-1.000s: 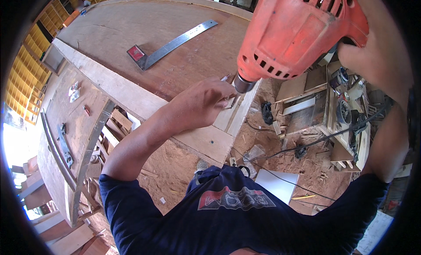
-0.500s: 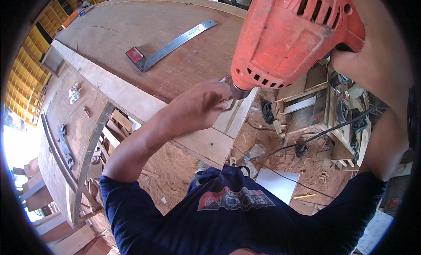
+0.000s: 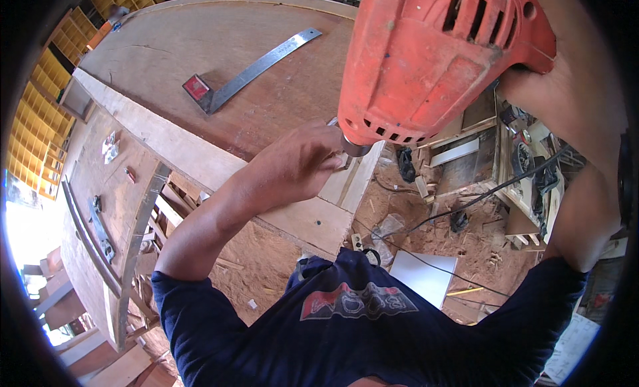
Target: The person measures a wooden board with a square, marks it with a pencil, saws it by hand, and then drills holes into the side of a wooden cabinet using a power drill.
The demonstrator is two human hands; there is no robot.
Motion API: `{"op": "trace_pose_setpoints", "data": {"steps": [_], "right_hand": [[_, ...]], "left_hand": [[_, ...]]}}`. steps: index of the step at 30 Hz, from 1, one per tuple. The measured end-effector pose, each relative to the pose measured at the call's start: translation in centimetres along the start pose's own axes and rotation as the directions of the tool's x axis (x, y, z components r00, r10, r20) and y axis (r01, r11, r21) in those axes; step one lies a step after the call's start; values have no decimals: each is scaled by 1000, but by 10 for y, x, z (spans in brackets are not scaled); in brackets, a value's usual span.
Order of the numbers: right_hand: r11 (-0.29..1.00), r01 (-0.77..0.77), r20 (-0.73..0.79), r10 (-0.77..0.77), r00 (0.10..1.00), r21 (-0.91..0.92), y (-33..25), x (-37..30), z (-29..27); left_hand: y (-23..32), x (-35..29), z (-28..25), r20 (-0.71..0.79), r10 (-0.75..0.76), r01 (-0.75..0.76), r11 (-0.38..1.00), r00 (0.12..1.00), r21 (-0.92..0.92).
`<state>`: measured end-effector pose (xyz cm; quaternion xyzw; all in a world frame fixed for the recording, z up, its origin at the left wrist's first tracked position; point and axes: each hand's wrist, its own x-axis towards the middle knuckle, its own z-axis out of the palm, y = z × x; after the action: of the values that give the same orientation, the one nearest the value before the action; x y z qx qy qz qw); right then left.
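Note:
A scuffed red power drill (image 3: pixel 432 67) fills the upper right, its chuck (image 3: pixel 355 146) pointing down at the edge of a wooden panel (image 3: pixel 286 74). My right hand (image 3: pixel 552 81) is wrapped round the drill's handle; part of the grip lies out of sight behind the drill body. Just left of the chuck, my left hand (image 3: pixel 306 157) is closed, thumb and fingers pinched together above the panel's pale edge strip (image 3: pixel 166 134). What it pinches is hidden by the fingers and the chuck. The bit's tip cannot be made out.
A metal try square (image 3: pixel 259 67) lies on the panel. To the left stands a second wooden bench (image 3: pixel 93 181) holding a hand plane (image 3: pixel 100 227). A black cord (image 3: pixel 479 205) hangs at right over the sawdust-covered floor, near a wooden cabinet (image 3: pixel 466 164). Someone is far off at upper left.
The drill has shifted slightly left and looks a little larger. The panel and square sit slightly further left in view. Both hands keep their hold.

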<state>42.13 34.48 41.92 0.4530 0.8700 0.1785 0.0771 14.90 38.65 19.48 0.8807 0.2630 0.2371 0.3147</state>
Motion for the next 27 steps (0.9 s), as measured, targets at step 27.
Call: {"op": "trace_pose_setpoints", "data": {"steps": [27], "right_hand": [[1000, 11, 0, -11, 1000, -10, 7, -11, 10]], "left_hand": [[2, 3, 5, -45, -52, 51, 998, 998, -29]]}}
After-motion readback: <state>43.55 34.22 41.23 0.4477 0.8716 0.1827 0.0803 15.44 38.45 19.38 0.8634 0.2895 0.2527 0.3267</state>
